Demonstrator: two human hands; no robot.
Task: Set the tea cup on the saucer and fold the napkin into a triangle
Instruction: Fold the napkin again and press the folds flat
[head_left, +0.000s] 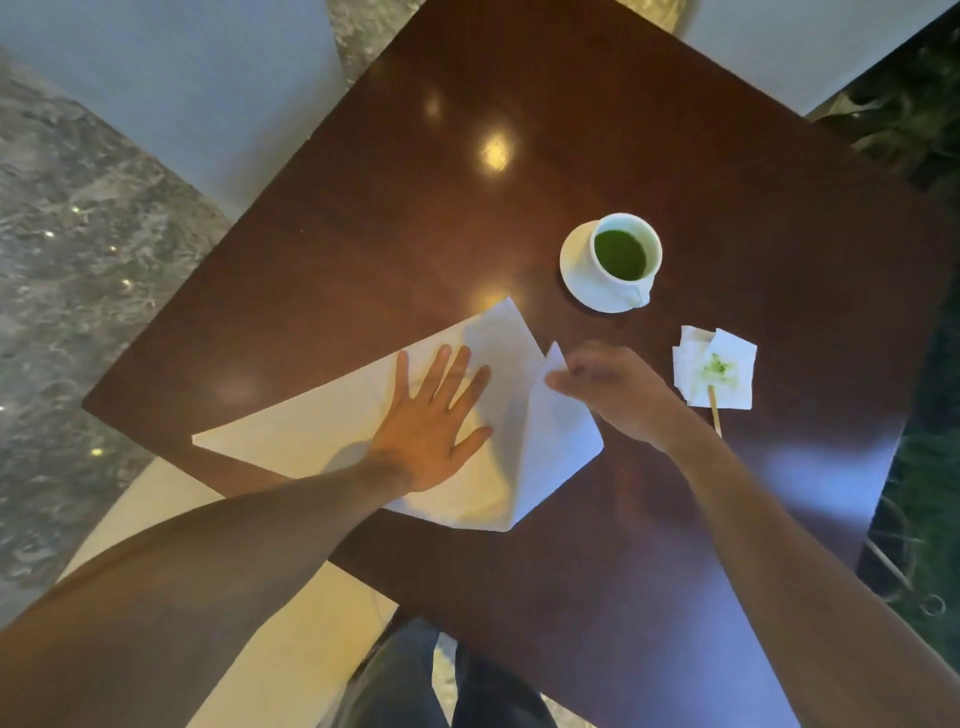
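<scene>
A white tea cup (626, 249) holding green liquid stands on a white saucer (582, 283) on the dark wooden table (467, 218). A large white napkin (311, 431) lies near the table's front edge, partly folded. My left hand (434, 421) presses flat on its middle with fingers spread. My right hand (618, 389), blurred, pinches a raised corner of the napkin on the right side and lifts it off the table.
A small crumpled tissue (719, 371) stained green lies right of my right hand, with a thin wooden stick (716, 413) on it. Pale chairs (197, 88) stand beyond the table's far edges. Plants (914, 104) sit at the right.
</scene>
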